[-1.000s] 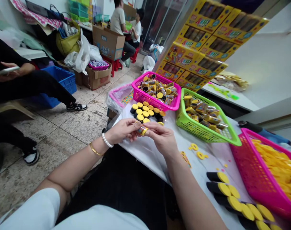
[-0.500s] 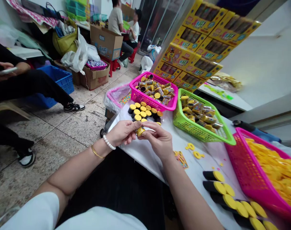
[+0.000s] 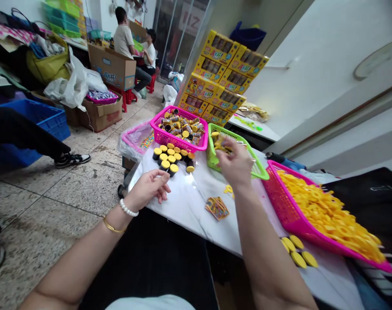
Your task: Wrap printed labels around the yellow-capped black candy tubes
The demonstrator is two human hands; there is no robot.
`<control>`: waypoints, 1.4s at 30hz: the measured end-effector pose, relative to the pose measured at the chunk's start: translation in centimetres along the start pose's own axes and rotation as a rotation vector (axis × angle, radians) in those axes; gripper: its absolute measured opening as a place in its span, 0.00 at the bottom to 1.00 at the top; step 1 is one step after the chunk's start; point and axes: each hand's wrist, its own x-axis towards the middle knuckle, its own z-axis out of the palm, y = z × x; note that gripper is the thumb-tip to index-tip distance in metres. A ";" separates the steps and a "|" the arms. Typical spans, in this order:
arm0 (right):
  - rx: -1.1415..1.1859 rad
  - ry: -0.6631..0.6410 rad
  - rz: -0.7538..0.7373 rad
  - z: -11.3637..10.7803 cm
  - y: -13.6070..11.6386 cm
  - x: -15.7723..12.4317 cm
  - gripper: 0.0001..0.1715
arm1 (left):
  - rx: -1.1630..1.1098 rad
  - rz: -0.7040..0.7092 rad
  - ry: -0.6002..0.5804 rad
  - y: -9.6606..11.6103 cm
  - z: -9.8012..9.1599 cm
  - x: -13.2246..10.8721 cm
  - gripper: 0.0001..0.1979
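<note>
My left hand is over the table's near edge, beside a cluster of small black jars with yellow lids. Its fingers are loosely bent and partly spread, and I see nothing in them. My right hand reaches over the green basket, which holds small filled containers with yellow ends. The thumb and fingers look apart, though somewhat blurred. That hand and forearm hide part of the basket. A small pile of printed cards lies on the table between my arms, near yellow ring-shaped pieces.
A pink basket of similar containers stands behind the jars. Another pink basket heaped with yellow plastic pieces is at right. More yellow-lidded jars stand near it. Stacked yellow boxes rise behind. A seated person's leg is at left.
My hands have parted; the right moved from the small yellow-ended container they held to above the green basket. That container no longer shows in my hands. The view has shifted right.
</note>
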 end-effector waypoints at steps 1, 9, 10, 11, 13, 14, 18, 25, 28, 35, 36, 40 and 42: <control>-0.060 -0.085 0.004 0.5 -0.2 -0.7 0.21 | 0.018 0.012 0.000 -0.1 0.1 0.0 0.34; -0.264 -0.431 -0.020 5.0 -6.1 -5.4 0.15 | 0.144 0.100 0.060 -0.6 0.6 -0.3 0.25; -0.270 -0.466 -0.026 5.0 -6.5 -5.4 0.16 | 0.156 0.106 0.069 -0.7 0.6 -0.4 0.24; -0.286 -0.507 -0.031 4.9 -6.7 -5.2 0.17 | 0.165 0.110 0.080 -0.7 0.6 -0.4 0.24; -0.294 -0.595 -0.031 4.3 -6.4 -4.7 0.15 | 0.169 0.117 0.104 -0.7 0.6 -0.5 0.23; -0.272 -0.635 -0.022 3.8 -5.9 -4.5 0.13 | 0.168 0.120 0.109 -0.6 0.5 -0.5 0.23; -0.237 -0.628 0.123 2.4 -3.2 -3.7 0.10 | 0.170 0.117 0.085 -0.5 0.5 -0.4 0.23; -0.529 -0.644 0.313 5.3 -2.1 -2.2 0.25 | 0.177 0.121 0.090 -0.4 0.4 -0.3 0.24; -0.546 -0.634 0.260 4.1 -2.5 -1.8 0.20 | 0.191 0.139 0.097 -0.5 0.5 -0.4 0.24; -0.410 -0.730 -0.071 0.6 -4.7 -1.5 0.22 | 0.255 0.163 0.097 -0.5 0.5 -0.5 0.22; -0.418 -0.768 -0.083 0.9 -5.0 -1.5 0.21 | 0.264 0.169 0.103 -0.5 0.5 -0.5 0.22; -0.415 -0.797 -0.024 1.5 -4.8 -2.6 0.29 | 0.310 0.182 0.118 -0.5 0.7 -0.6 0.21; -0.376 -0.654 0.000 0.3 -4.1 -4.7 0.31 | 0.322 0.187 0.121 -0.5 0.8 -0.6 0.21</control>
